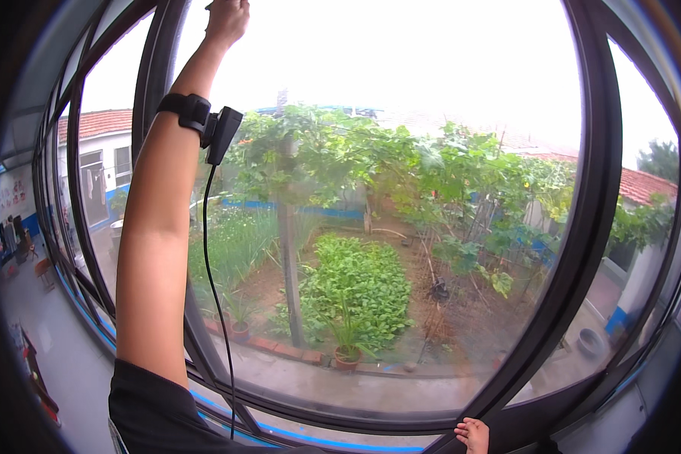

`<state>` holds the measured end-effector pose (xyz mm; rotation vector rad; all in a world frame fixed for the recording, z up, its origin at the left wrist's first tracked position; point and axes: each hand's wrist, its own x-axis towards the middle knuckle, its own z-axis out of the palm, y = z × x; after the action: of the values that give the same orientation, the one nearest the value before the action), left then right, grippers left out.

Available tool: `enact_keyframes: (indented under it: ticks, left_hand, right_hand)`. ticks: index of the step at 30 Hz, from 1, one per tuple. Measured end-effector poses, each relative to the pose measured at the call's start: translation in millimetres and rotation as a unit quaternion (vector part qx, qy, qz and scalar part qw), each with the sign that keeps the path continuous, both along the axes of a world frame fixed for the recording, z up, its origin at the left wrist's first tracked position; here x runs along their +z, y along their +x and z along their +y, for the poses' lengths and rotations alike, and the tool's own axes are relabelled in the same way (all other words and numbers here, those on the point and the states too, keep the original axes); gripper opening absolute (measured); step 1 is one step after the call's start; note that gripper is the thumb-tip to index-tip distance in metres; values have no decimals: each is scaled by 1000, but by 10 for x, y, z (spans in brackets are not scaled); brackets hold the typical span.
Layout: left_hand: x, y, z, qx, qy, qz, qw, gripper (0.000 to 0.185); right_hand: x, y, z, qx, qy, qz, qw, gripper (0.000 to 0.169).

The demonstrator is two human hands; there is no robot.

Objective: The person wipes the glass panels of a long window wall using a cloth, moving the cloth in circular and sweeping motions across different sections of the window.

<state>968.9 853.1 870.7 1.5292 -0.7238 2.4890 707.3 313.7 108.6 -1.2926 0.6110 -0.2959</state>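
Observation:
My left arm reaches up across a dark-framed window pane (374, 374), and my left hand (230, 22) is partly cut off by the top edge of the picture. Small dark bits show at that hand's left side, but I cannot make out what they are or whether it grips them. A black strap (190, 112) circles the wrist and carries a black device (225, 136) with a cable (209, 238) hanging down. Low on the right, my right hand (474, 436) is at the bottom corner of the window frame (465, 421), fingers curled; its grip is unclear.
Side panes with dark frames (593, 170) stand left and right. Through the glass are a vegetable bed (363, 289), climbing vines (386, 147), a post (288, 267) and a potted plant (347, 358). A tiled floor (71, 363) and a wooden stool (43, 269) lie to the left.

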Motion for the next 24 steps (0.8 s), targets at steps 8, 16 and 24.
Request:
enact_keyframes:
  ticks: [8, 16, 24]
  left_hand:
    - [52, -655, -2691, -203, 44, 28, 978, 20]
    - [-350, -1186, -4103, -464, 42, 172, 868, 23]
    - [-687, -1245, -4425, -249, 142, 94, 953, 49]
  right_hand:
    - [-17, -389, -587, -44, 3, -18, 999, 25]
    - [-134, -805, -890, -100, 13, -14, 995, 25]
    - [-52, -652, -702, -76, 13, -21, 997, 24]
